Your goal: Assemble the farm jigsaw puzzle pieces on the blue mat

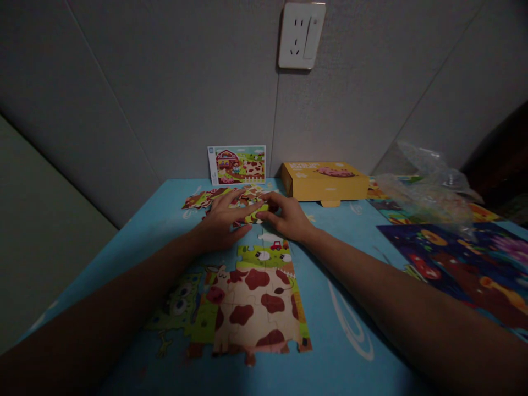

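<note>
Both hands are over a heap of loose puzzle pieces [199, 200] on the blue tablecloth. My left hand [226, 221] lies on the heap with its fingers spread. At the heap's right side, my right hand [286, 215] has its fingers bent and its thumb and fingertips near a green piece [262, 209]; whether it grips that piece is not clear. Nearer to me lies a partly joined puzzle [258, 302] showing a spotted cow, two sheep and a red tractor. My left forearm covers part of the area at its left.
A farm picture card [241, 165] leans on the wall behind the heap. To its right is a yellow box [325, 184]. Crumpled clear plastic [433, 192] and a dark blue puzzle [466, 264] lie at the right. A socket [302, 36] is on the wall.
</note>
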The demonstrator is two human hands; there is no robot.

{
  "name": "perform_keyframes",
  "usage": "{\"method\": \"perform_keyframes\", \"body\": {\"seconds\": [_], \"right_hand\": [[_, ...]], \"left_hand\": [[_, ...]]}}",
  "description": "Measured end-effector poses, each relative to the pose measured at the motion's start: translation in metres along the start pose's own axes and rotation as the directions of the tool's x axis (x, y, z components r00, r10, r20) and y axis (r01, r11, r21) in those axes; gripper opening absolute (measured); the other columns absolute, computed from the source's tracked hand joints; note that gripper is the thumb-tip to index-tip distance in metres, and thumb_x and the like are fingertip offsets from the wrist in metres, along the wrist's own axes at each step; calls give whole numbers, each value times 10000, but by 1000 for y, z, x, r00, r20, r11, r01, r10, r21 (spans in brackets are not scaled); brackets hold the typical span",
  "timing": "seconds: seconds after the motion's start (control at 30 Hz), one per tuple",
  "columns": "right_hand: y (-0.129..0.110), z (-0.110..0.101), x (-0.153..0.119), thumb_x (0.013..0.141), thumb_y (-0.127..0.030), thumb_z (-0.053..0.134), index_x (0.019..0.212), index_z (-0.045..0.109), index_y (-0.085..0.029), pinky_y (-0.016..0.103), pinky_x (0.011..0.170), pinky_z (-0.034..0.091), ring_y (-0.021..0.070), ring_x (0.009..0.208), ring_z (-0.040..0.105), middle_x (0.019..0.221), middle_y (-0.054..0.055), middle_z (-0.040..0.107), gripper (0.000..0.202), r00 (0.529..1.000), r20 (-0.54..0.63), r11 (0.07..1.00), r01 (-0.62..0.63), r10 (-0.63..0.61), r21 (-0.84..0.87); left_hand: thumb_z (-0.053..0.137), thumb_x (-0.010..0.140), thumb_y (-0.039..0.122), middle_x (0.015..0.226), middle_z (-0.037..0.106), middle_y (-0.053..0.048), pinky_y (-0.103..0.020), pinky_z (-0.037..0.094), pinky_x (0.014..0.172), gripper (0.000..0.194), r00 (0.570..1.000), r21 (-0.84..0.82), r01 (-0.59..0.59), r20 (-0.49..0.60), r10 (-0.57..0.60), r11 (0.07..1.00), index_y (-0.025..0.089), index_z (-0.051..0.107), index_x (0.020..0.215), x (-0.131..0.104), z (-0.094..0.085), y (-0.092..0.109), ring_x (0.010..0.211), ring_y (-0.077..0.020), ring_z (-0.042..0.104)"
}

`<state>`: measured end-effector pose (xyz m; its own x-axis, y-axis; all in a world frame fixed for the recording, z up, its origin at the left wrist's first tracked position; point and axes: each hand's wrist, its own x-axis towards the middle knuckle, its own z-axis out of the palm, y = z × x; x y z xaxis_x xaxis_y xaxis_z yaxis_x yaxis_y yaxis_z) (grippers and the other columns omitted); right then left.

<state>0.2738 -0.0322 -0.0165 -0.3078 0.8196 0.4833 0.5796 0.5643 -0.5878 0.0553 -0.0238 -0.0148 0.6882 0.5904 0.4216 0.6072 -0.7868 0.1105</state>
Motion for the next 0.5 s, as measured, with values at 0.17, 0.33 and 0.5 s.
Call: {"method": "perform_keyframes", "body": {"seconds": [0.17, 0.33, 0.5], "right_hand": [[1, 0, 0, 882, -277, 557, 1175, 608, -152, 264, 711, 434, 145, 692, 581, 749, 2, 649, 322, 999, -24, 999, 23, -22, 40], [1, 0, 0, 907, -263, 497, 1185, 594, -145, 264, 706, 442, 144, 692, 593, 760, 7, 644, 317, 996, -91, 998, 23, -17, 65], [-2, -1, -1, 904, -258, 480, 1159, 604, -164, 254, 671, 430, 141, 674, 579, 736, -4, 632, 299, 991, -136, 997, 27, -18, 67]], "left_hand": [[527, 893, 343, 1528, 390, -132, -561, 212, 1140, 529, 994, 23, 83, -79, -81, 996, 241, 515, 1412, 1, -3, 2, 1431, -334, 301], [525, 893, 376, 1501, 427, -160, -545, 220, 1127, 579, 990, 40, 120, -85, -117, 992, 210, 472, 1445, 2, -5, 4, 1440, -349, 271], [506, 894, 392, 1440, 491, -177, -569, 198, 1113, 608, 991, 48, 127, -51, -125, 991, 196, 439, 1466, 1, -7, 4, 1438, -377, 259]]}}
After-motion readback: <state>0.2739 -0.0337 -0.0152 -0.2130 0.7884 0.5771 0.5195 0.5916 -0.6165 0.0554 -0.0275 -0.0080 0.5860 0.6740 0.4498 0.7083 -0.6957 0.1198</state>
